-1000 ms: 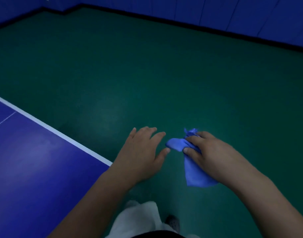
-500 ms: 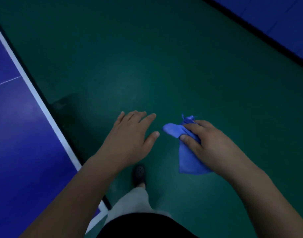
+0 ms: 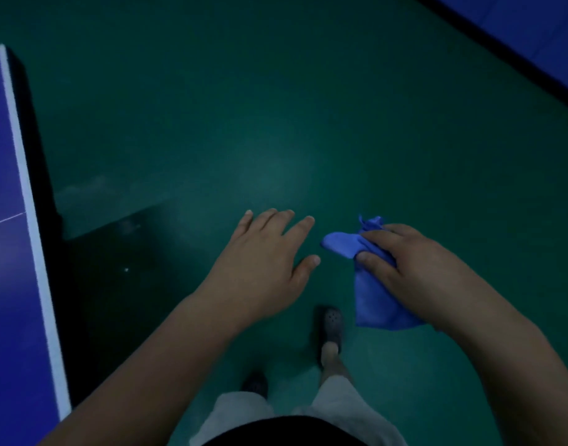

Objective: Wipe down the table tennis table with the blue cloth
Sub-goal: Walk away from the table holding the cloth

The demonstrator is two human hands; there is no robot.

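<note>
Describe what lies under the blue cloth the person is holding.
Only green floor surrounds the blue cloth, which hangs from the right hand, apart from the table tennis table. The floor patch directly beneath is covered.

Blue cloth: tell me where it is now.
In the head view the blue cloth is gripped in the right hand, right of centre over the green floor, beside the open left hand; the table tennis table sits at the left edge.

green floor (image 3: pixel 276 123), blue wall (image 3: pixel 533 27), dark clogs (image 3: pixel 333 323), lt shorts (image 3: pixel 337 403)
</note>
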